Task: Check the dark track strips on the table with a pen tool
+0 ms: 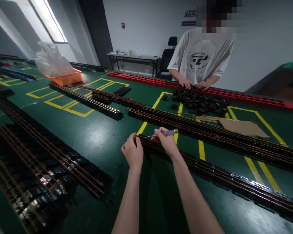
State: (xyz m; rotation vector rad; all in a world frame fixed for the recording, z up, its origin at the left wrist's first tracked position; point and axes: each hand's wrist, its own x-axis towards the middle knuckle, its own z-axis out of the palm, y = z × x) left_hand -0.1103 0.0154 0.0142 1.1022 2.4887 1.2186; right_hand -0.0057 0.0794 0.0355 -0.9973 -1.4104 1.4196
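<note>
My right hand [165,139] is closed round a screwdriver [171,132] with a pale, see-through handle. Its thin shaft points left, toward the end of a long black rail [197,162] with copper-coloured strips along it. At that same end, my left hand [133,150] has its fingers closed on the rail's tip; whether a small part is pinched there too is hidden. The rail lies slantwise on the green table, running off to the lower right. Just beyond it lies another bundle of long black rails [185,125].
Stacked black rails [51,156] fill the left side. Across the table, a person [200,61] handles a pile of small black parts [200,100] beside a long red slotted strip [254,97]. An orange bin [68,77] with a plastic bag and a cardboard piece [243,127] also lie there.
</note>
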